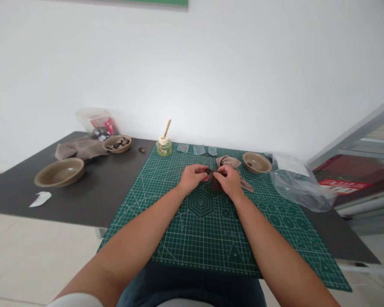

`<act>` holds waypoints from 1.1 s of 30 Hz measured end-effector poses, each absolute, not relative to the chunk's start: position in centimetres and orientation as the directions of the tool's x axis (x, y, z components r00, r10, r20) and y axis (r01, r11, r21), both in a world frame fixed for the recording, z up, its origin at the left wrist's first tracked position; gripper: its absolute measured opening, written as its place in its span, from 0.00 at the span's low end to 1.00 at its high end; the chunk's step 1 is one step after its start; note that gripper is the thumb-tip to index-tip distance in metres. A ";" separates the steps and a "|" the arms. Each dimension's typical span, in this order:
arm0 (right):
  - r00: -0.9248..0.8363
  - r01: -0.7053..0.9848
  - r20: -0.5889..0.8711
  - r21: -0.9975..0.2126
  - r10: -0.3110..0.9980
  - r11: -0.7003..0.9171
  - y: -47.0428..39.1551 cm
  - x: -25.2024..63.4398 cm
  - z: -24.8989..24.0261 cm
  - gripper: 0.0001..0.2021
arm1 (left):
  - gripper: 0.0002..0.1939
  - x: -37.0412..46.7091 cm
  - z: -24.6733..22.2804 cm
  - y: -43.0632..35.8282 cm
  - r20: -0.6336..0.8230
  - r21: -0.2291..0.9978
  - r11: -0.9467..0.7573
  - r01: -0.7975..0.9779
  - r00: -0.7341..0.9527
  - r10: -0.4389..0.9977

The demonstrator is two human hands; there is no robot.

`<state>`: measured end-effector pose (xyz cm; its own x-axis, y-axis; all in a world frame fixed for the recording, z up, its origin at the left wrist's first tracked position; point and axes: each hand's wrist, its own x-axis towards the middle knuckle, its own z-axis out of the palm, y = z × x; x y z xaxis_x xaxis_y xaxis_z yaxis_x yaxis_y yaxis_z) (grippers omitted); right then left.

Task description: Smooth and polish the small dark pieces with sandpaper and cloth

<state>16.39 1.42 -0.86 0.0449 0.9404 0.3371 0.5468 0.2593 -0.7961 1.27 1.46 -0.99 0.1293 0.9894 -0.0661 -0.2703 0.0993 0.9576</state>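
Over the middle of the green cutting mat (201, 238), my two hands meet at the fingertips. My left hand (193, 177) is closed in a pinch on a small dark piece (208, 171). Closed too, my right hand (231, 182) has its thumb and fingers on a reddish-brown block-like thing (216, 185), partly hidden by the hand. Whether the dark piece touches the brown thing I cannot tell. A crumpled brown cloth (228, 161) lies just behind and beside my right hand.
Right of the cloth are a bowl (257, 163) with a dark bit and a clear plastic bag (302, 183). A glass jar (164, 147) with a stick and several small packets (199, 149) line the back. Left stand a larger bowl (59, 172), a bowl of pieces (117, 144) and a plastic tub (94, 121).
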 end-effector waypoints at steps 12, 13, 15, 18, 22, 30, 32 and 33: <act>-0.005 0.583 0.318 -0.770 0.948 0.261 1.5 16.4 -0.7 0.07 | 0.12 1.4 -1.2 1.7 -0.024 0.982 0.050 -0.180 0.146 0.989; -0.010 0.585 0.317 -0.768 0.948 0.263 1.5 16.4 -0.7 0.07 | 0.12 1.4 -1.2 1.7 -0.024 0.983 0.049 -0.176 0.143 0.989; -0.018 0.588 0.315 -0.764 0.949 0.265 1.5 16.4 -0.7 0.06 | 0.13 1.4 -1.2 1.6 -0.021 0.983 0.045 -0.178 0.134 0.991; -0.011 0.594 0.311 -0.763 0.950 0.256 1.6 16.5 -0.6 0.06 | 0.12 1.4 -1.1 1.6 -0.012 0.982 0.034 -0.185 0.121 0.993; 0.016 0.597 0.307 -0.766 0.952 0.237 1.7 16.5 -0.6 0.06 | 0.12 1.4 -0.8 1.5 -0.017 0.985 0.037 -0.171 0.117 0.993; -0.008 0.597 0.290 -0.767 0.957 0.237 1.6 16.4 -0.6 0.06 | 0.12 1.5 -0.6 1.5 -0.028 0.986 0.046 -0.162 0.112 0.993; 0.001 0.595 0.287 -0.770 0.958 0.230 1.6 16.5 -0.6 0.06 | 0.12 1.4 -0.6 1.5 -0.029 0.985 0.047 -0.167 0.105 0.994; 0.007 0.594 0.287 -0.772 0.958 0.227 1.6 16.5 -0.6 0.06 | 0.12 1.4 -0.6 1.5 -0.030 0.985 0.047 -0.167 0.104 0.994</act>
<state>16.47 1.59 -0.55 0.0069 0.9579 0.2869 0.5942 0.2269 -0.7716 1.43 1.45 -0.55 0.1037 0.9942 -0.0303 -0.1666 0.0474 0.9849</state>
